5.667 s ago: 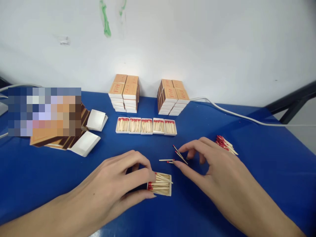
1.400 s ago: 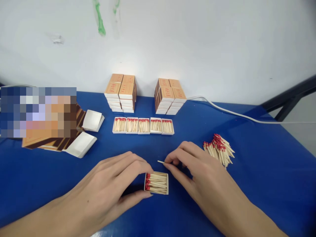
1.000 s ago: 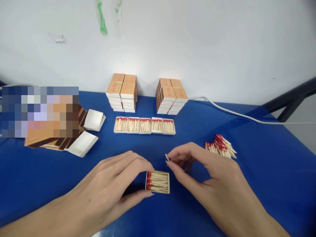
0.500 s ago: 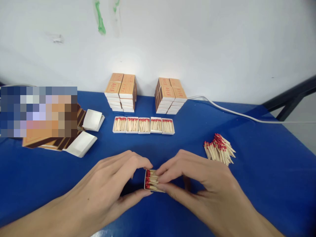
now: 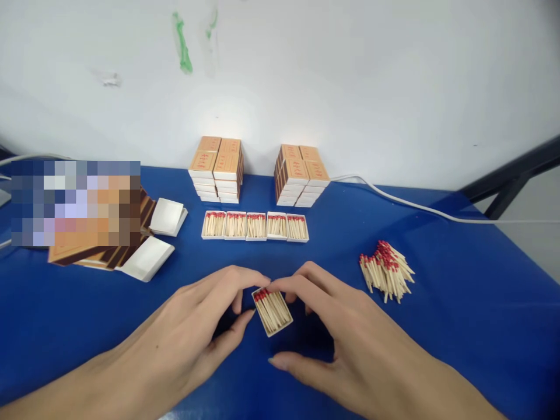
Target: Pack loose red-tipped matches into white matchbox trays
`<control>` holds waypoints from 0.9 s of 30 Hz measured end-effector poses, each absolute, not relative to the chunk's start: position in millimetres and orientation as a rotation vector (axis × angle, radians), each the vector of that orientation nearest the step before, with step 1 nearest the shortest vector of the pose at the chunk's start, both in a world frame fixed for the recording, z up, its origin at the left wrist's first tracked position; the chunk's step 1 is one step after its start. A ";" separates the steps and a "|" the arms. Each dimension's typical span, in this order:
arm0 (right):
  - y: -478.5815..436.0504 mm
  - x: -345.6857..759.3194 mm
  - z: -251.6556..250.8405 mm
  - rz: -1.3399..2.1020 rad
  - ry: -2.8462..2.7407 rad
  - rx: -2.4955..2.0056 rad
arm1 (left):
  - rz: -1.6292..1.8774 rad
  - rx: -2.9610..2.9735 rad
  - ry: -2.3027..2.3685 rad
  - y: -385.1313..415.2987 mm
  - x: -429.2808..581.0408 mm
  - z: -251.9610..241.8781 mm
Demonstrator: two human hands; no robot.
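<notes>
A small white tray full of red-tipped matches (image 5: 273, 312) sits tilted at an angle between my hands. My left hand (image 5: 205, 315) grips its left side, with the fingertips at the top left corner and the thumb at the left edge. At the top edge, the index finger of my right hand (image 5: 336, 321) touches the tray, while its thumb is spread apart below. Beyond them stands a row of several match-filled trays (image 5: 255, 226). To the right lies a loose pile of matches (image 5: 388, 271).
Two stacks of matchboxes, a left one (image 5: 216, 169) and a right one (image 5: 301, 175), stand near the wall. Empty white trays (image 5: 147, 258) and brown sleeves lie at left beside a pixelated area. A white cable (image 5: 406, 204) crosses the back right.
The tray has turned, its match heads now facing up and left. My right hand has let go of the matches and opened, thumb lowered. The view has shifted slightly.
</notes>
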State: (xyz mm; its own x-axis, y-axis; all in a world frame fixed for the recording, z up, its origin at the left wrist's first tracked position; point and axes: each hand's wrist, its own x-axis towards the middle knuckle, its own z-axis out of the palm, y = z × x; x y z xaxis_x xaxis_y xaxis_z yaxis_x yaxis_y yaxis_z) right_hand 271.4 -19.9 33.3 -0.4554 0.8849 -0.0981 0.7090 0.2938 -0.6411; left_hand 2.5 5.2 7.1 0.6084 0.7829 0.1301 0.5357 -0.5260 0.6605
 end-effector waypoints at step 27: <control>-5.3 286.7 42.9 0.863 -2.314 -1.584 | 0.595 2.218 1.172 -0.7 3.3 12.9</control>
